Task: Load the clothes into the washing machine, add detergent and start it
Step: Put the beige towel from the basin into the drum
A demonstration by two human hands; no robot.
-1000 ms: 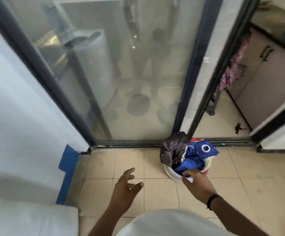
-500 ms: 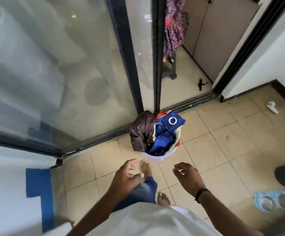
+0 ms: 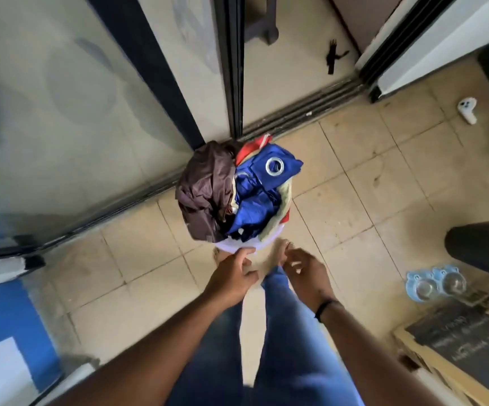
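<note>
Because the clothes (image 3: 237,194) are heaped well above the rim of the white tub (image 3: 239,246), you should treat the load as soft, floppy and top-heavy rather than heavy. The tub stands on the floor (image 3: 369,194), hard against the sliding-door track (image 3: 302,112), just ahead of your bare feet. A brown garment (image 3: 205,194) droops over the tub's left side and shiny blue cloth (image 3: 255,200) with a metal ring (image 3: 274,167) fills the right; that blue fabric looks slick and may slide off if you tilt.

Your left hand (image 3: 231,276) has its fingers spread, the tips at or just short of the tub's near rim; contact is hard to judge. Your right hand (image 3: 304,273) hovers close by, fingers loosely bent, holding nothing. Take the tub by its rim or walls on opposite sides, not by the cloth.

Most of the tub is buried under fabric, so any handles, its depth and how much lies inside stay hidden. No washing machine or detergent is plainly visible. Motion blur softens both hands.
</note>
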